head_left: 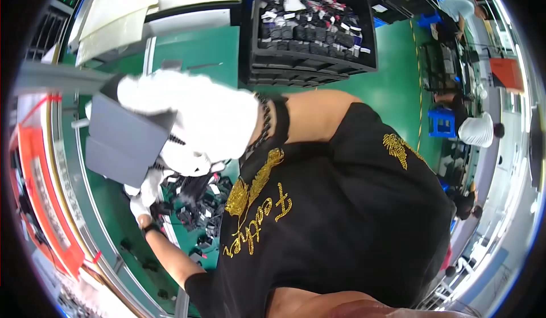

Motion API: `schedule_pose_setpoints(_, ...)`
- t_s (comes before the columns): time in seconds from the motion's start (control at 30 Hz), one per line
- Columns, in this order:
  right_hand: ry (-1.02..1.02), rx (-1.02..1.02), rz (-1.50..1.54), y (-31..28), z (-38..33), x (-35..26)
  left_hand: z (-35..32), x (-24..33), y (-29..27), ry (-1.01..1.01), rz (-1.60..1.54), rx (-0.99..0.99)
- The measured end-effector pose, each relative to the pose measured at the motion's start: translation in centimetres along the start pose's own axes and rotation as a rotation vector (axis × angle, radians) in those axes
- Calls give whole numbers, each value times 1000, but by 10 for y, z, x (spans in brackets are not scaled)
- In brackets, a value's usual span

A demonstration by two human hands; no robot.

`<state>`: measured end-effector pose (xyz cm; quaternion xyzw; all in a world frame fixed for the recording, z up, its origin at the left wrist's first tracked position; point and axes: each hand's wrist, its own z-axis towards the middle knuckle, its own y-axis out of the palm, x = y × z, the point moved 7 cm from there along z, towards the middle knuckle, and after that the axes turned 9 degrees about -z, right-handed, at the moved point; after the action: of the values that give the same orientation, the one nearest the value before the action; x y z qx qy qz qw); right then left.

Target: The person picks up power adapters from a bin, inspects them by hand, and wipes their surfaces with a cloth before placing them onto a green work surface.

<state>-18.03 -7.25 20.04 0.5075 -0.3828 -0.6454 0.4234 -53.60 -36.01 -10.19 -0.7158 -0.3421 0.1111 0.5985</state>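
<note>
Grey box sits up front-left of you, clamped by both gloved hands: your right hand wraps over its top-right corner w/ fingers curled shut on it, your left hand props the lower right edge from underneath, fingers partly hidden so can't tell how tight. Box looks tilted, long axis running roughly upper-right to lower-left, held above the green table. Right hand is the nearer, more dominant grip. Below the box lies a heap of small black parts w/ white tags, just under your left hand, so little room downward. Ahead-right stands a black crate full of similar black parts, apart from the box w/ bare green table between. Left side is hemmed by the curved conveyor rail and an orange strip; freest room is fwd toward the crate.
</note>
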Motion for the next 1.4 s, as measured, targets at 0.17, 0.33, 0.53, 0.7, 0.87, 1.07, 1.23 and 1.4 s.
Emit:
schedule_pose_setpoints(0.17,-339,206,-659,10,-102,-147,6,69,7,-335,-380,-182)
schedule_pose_setpoints(0.33,-81,945,-1542,81,-183,-239,-19,73,35,322,460,-439)
schedule_pose_setpoints(0.53,289,1036,-2769,-5,-278,-313,-60,94,-3,-434,290,-170)
schedule_pose_setpoints(0.7,441,687,-2776,-167,-420,-336,-37,141,-3,-444,296,-74)
schedule_pose_setpoints(0.87,836,-121,-2834,-254,-503,-258,-49,162,2,-563,332,-94)
schedule_pose_setpoints(1.07,950,-366,-2653,-288,-523,-219,-59,149,8,-518,381,-108)
schedule_pose_setpoints(1.23,839,-402,-2675,-300,-519,-209,-46,208,18,-384,367,-244)
schedule_pose_setpoints(1.4,919,-62,-2446,-267,-504,-212,-53,238,-5,-388,-50,-78)
